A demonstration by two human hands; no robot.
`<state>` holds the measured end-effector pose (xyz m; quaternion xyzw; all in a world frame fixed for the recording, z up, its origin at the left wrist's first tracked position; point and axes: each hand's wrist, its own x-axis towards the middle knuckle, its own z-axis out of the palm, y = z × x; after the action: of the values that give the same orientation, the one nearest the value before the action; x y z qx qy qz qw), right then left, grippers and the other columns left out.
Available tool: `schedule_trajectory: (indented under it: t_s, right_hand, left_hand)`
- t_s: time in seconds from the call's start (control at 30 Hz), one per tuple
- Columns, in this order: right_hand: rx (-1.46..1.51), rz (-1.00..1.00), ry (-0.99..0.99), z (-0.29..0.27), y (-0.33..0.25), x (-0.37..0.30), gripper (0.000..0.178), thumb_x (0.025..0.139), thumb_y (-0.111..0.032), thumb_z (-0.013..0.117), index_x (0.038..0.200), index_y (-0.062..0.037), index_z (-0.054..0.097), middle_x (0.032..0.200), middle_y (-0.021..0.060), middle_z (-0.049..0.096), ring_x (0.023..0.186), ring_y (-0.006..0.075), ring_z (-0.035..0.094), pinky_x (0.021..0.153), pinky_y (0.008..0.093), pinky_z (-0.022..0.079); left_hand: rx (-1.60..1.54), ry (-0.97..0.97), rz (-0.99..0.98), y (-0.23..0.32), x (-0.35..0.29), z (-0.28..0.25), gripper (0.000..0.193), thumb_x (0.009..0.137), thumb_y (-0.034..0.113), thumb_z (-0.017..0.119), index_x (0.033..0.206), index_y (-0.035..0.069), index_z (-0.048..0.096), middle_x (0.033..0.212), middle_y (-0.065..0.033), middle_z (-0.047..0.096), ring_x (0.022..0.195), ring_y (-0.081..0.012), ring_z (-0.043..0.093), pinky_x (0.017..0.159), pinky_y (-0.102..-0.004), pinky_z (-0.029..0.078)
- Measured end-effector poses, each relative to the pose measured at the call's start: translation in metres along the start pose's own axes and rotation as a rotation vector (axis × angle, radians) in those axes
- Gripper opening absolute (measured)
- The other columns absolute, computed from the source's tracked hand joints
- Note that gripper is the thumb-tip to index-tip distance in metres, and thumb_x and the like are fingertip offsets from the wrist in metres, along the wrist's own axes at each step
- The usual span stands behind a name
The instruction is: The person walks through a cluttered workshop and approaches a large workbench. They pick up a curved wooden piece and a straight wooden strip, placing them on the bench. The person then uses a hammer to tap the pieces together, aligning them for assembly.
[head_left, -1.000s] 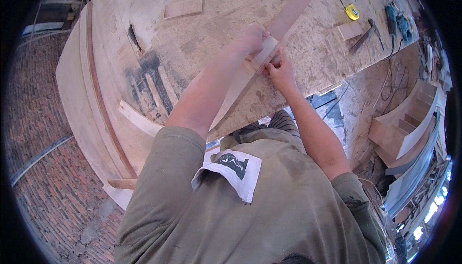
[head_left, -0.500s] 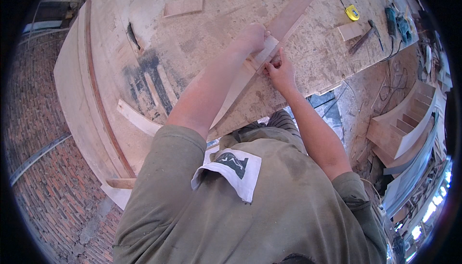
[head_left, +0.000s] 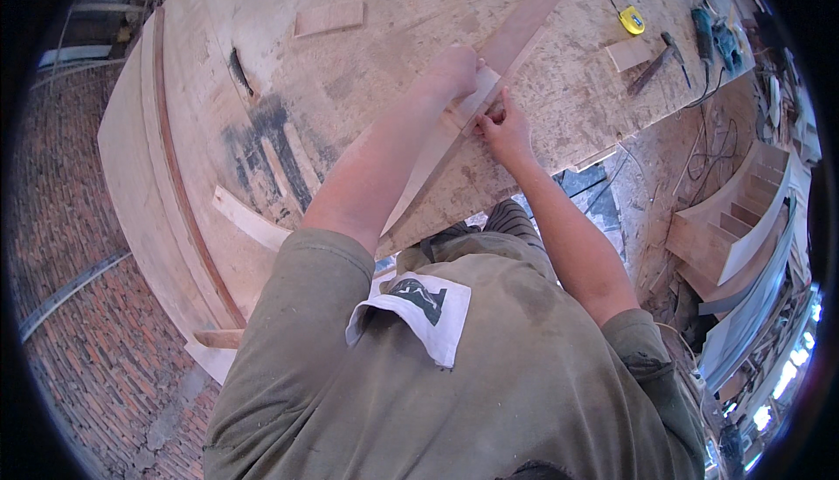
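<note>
A long wooden board (head_left: pixel 530 21) lies diagonally across the worktable, from near my body to the far edge. Across it sits a short pale wooden block (head_left: pixel 480 95). My left hand (head_left: pixel 458 71) is closed over the block's far-left side, its fingers curled and partly hidden by the wrist. On the opposite edge, my right hand (head_left: pixel 505 133) grips the block and board edge between thumb and fingers, with the index finger laid along the side. Exactly where the fingertips press is too small to make out.
On the worktable (head_left: pixel 393 30) lie a yellow tape measure (head_left: pixel 631 20), a hammer (head_left: pixel 651 71), a teal power tool (head_left: pixel 703 34) with a cord, flat wood offcuts (head_left: pixel 329 19) and a dark knife-like tool (head_left: pixel 240 72). A compartmented wooden piece (head_left: pixel 732 218) stands on the floor at right.
The view has shifted slightly. Both hands keep their hold at the same spot on the board; my right fingers have moved only a little.
</note>
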<state>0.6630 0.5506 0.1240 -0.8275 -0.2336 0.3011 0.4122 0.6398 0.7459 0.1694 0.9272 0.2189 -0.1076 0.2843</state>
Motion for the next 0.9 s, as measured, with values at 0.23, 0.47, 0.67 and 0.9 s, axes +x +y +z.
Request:
schedule_trajectory:
  t_s: [0.23,0.47,0.67,0.9]
  right_hand:
    - [-0.008,-0.015,0.007,0.0,-0.001,0.0,0.083,0.09,-0.006,0.072,0.157,0.0052,0.025,0.079,0.0114,0.072,0.068,0.0155,0.071,0.06,0.0287,0.057]
    - [-0.111,-0.039,0.033,-0.007,-0.013,-0.005,0.086,0.084,-0.02,0.077,0.154,0.0048,0.034,0.08,0.0121,0.071,0.071,0.0224,0.07,0.069,0.0356,0.056]
    - [-0.115,0.001,0.04,-0.012,-0.024,-0.01,0.09,0.08,-0.028,0.079,0.154,0.0024,0.037,0.082,0.012,0.072,0.077,0.0247,0.071,0.073,0.038,0.056]
    - [-0.043,0.068,0.047,-0.014,-0.037,-0.016,0.096,0.076,-0.025,0.081,0.155,0.002,0.035,0.085,0.0137,0.074,0.082,0.03,0.073,0.079,0.0408,0.056]
  left_hand:
    - [0.046,-0.025,-0.019,0.0,0.002,0.002,0.039,0.086,0.014,0.068,0.123,0.023,0.075,0.108,-0.0174,0.073,0.104,-0.0353,0.07,0.091,-0.0445,0.056]
    - [0.145,-0.013,0.099,-0.014,0.016,0.017,0.041,0.083,0.015,0.068,0.123,0.019,0.074,0.106,-0.0174,0.073,0.101,-0.0353,0.071,0.091,-0.0435,0.056]
    - [0.205,-0.068,0.081,-0.012,0.014,0.015,0.04,0.083,0.018,0.066,0.123,0.014,0.074,0.102,-0.0171,0.072,0.101,-0.036,0.07,0.089,-0.0438,0.056]
    - [0.176,-0.095,0.063,-0.007,0.011,0.009,0.046,0.084,0.018,0.066,0.13,0.014,0.069,0.102,-0.0205,0.07,0.1,-0.0381,0.069,0.087,-0.0455,0.056]
